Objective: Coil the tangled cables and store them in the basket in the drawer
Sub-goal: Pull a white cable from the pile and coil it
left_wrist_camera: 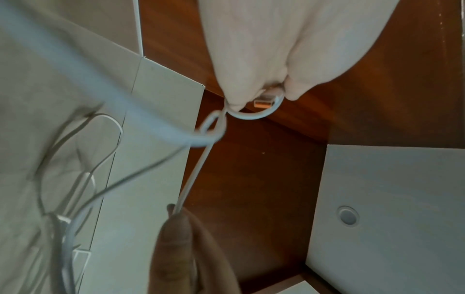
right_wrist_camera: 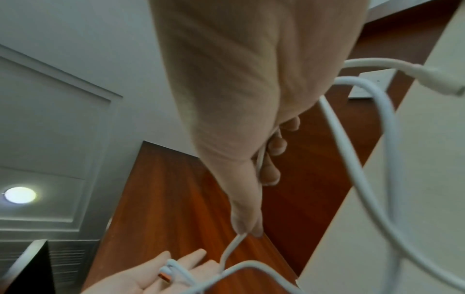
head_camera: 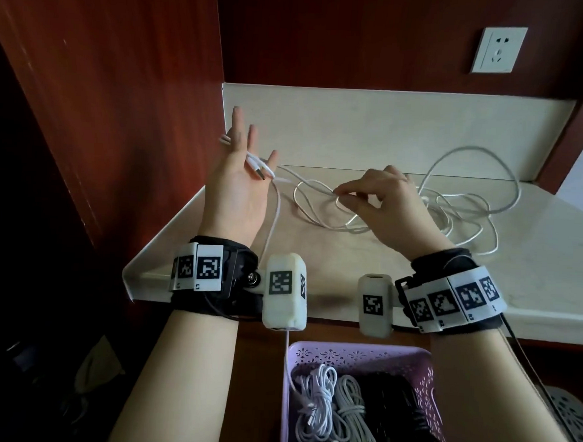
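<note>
A white cable [head_camera: 451, 201] lies in tangled loops on the pale counter [head_camera: 532, 264]. My left hand [head_camera: 249, 159] is raised palm up at the counter's left corner, fingers spread. Its thumb pins the cable's USB plug [head_camera: 260, 172] against the fingers, and the left wrist view shows the plug [left_wrist_camera: 263, 102] pinched. My right hand [head_camera: 343, 194] pinches the same cable between thumb and forefinger just right of the left hand, over the tangle. The right wrist view shows that pinch [right_wrist_camera: 245, 231] and the cable running to the left palm [right_wrist_camera: 161, 274]. Below me is the purple basket [head_camera: 344, 353].
The basket holds coiled white cables [head_camera: 322, 409] and a black bundle [head_camera: 389, 405]. A grey perforated basket [head_camera: 569, 416] shows at the lower right. Red-brown wood panels wall in the counter on the left and back, with a wall socket [head_camera: 494, 49] at the upper right.
</note>
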